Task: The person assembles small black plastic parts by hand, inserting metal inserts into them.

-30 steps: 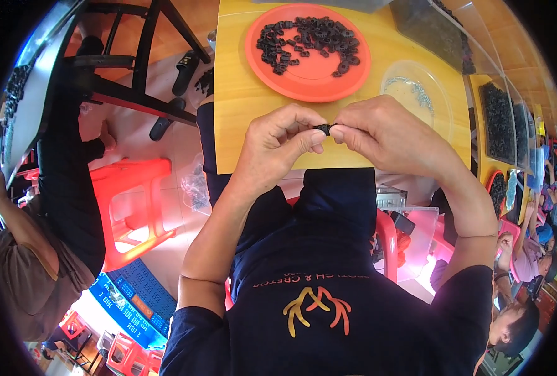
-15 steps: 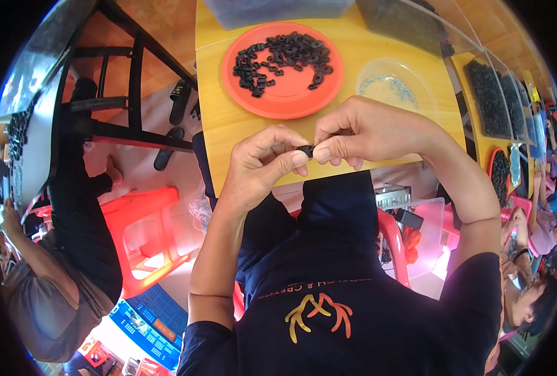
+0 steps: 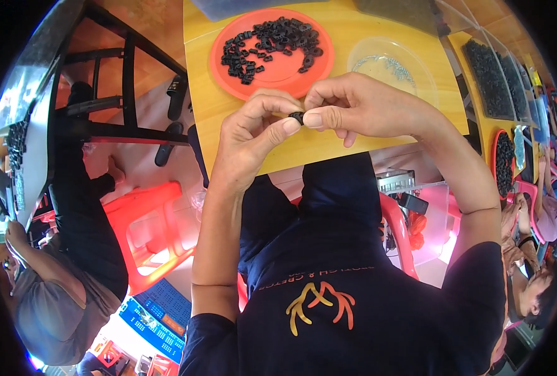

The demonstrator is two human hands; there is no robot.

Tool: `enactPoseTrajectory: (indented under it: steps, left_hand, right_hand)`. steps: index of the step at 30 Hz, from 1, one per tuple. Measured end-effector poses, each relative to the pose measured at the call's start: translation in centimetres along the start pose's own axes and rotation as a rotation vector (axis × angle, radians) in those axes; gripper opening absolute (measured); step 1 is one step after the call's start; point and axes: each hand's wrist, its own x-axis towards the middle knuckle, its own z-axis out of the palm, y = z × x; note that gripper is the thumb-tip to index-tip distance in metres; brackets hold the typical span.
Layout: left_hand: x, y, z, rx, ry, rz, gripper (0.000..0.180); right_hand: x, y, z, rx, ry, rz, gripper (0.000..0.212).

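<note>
My left hand [image 3: 253, 135] and my right hand [image 3: 360, 106] meet over the near edge of a yellow table [image 3: 328, 147]. Between the fingertips of both hands I pinch one small black plastic part [image 3: 297, 117]. Just beyond the hands lies an orange round plate [image 3: 228, 47] heaped with several more of the same black parts [image 3: 272, 41]. To its right stands a clear shallow dish [image 3: 388, 66] with small metal bits in it.
Trays of black parts [image 3: 491, 75] line the table's right side. A red plastic stool [image 3: 150, 232] stands at my left, beside a dark table frame [image 3: 109, 106]. Another person [image 3: 53, 294] sits at lower left; more people [image 3: 535, 288] at the right edge.
The view has shifted, so plate and table sit further right and lower. Both hands stay together on the small black part, fingers barely changed.
</note>
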Motion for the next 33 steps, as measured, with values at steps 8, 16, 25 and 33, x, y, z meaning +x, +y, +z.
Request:
enactPoseTrajectory:
  steps: [8, 16, 25, 33]
  left_hand:
    - [-0.1, 1.2, 1.3, 0.048, -0.036, 0.084, 0.019]
    - [-0.1, 1.4, 2.1, 0.674, 0.048, 0.314, 0.036]
    - [0.7, 2.5, 1.3, 0.83, -0.051, 0.345, 0.039]
    - [-2.8, -3.2, -1.2, 0.277, 0.322, -0.119, 0.044]
  right_hand:
    - [0.2, 3.0, 2.3, 0.725, -0.165, -0.152, 0.045]
    - [0.7, 3.6, 4.3, 1.125, -0.177, -0.194, 0.042]
    - [1.0, 3.2, 5.2, 1.163, -0.064, -0.193, 0.041]
    - [2.3, -1.3, -0.9, 0.651, 0.212, -0.117, 0.028]
